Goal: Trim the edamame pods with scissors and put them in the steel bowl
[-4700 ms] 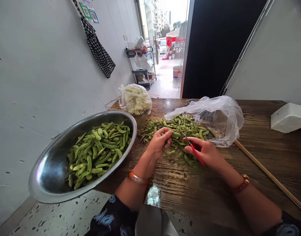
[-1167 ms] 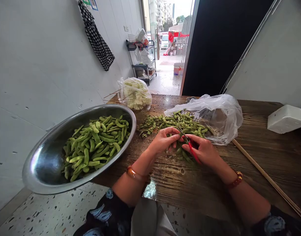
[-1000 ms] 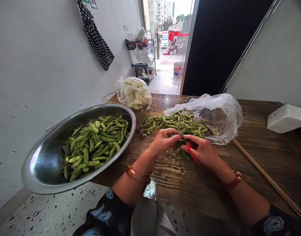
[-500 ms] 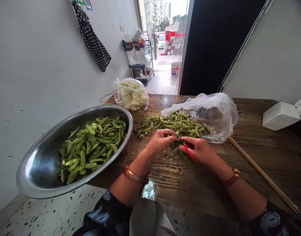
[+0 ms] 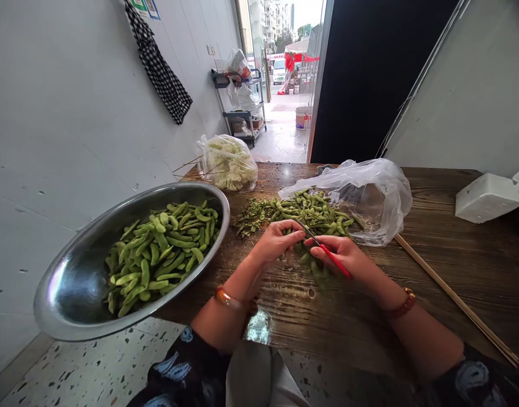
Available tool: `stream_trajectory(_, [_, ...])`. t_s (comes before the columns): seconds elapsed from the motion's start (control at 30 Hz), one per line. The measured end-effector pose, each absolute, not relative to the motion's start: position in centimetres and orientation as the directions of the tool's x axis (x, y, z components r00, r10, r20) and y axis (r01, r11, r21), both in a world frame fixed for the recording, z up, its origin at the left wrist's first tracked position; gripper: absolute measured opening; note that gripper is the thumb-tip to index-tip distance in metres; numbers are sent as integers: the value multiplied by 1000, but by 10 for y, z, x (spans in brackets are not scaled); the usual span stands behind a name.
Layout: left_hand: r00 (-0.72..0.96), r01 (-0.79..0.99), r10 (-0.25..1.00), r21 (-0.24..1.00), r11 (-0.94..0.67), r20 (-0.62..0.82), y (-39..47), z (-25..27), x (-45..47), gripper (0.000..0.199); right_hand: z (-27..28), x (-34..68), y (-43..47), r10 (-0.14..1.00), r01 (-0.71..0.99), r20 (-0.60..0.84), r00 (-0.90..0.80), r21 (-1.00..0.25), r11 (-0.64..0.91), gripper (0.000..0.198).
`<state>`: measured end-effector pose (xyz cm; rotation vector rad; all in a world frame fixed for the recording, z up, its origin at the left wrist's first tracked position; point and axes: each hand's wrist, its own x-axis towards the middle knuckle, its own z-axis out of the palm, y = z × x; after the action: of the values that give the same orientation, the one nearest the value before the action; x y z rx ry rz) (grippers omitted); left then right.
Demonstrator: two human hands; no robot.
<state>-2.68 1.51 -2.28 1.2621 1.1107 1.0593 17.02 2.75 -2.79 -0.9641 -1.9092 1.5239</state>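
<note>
My right hand (image 5: 342, 255) is closed around red-handled scissors (image 5: 336, 261), whose dark blades point up and left to my left fingertips. With thumb and fingers pinched, my left hand (image 5: 279, 240) holds an edamame pod, mostly hidden by the fingers. Behind both hands lies a heap of edamame pods (image 5: 314, 212) on the wooden table (image 5: 285, 299). Small green trimmings (image 5: 251, 216) are gathered at the heap's left. To the left of my hands, a large tilted metal basin (image 5: 73, 282) holds many green pods (image 5: 166, 249).
A crumpled clear plastic bag (image 5: 389, 195) touches the heap's right side. Bagged cauliflower (image 5: 232, 164) stands behind the basin, beside thin skewers. Long wooden sticks (image 5: 454, 297) lie across the right of the table. A white box (image 5: 488, 198) sits at the far right.
The scissors have turned a little in my right hand, their red handles now further right and more in view. My left hand keeps its pinch in nearly the same place.
</note>
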Motion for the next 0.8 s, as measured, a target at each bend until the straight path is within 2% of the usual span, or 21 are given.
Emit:
stream_trajectory(0.1, [187, -13, 982, 999, 35, -32, 14, -21, -26, 36, -26, 171, 26, 768, 116, -124, -629, -991, -65, 55])
stream_trajectory(0.17, [179, -72, 983, 996, 56, -43, 14, -20, -25, 35, -25, 171, 27, 777, 96, -115, -618, -993, -70, 55])
stream_trajectory(0.3, [76, -260, 995, 962, 84, -66, 16, -19, -25, 33, -24, 171, 31, 843, 220, 22, -538, -961, 166, 49])
stream_trajectory(0.43, [40, -355, 996, 931, 91, -82, 17, -19, -26, 34, -27, 170, 31, 872, 423, 154, -464, -827, 371, 51])
stream_trajectory(0.57, [71, -346, 994, 933, 101, -81, 16, -20, -25, 35, -32, 168, 29, 860, 504, 225, -458, -731, 459, 52])
stream_trajectory(0.8, [167, -247, 985, 964, 93, -52, 13, -20, -20, 32, -35, 168, 30, 831, 523, 310, -463, -662, 538, 45])
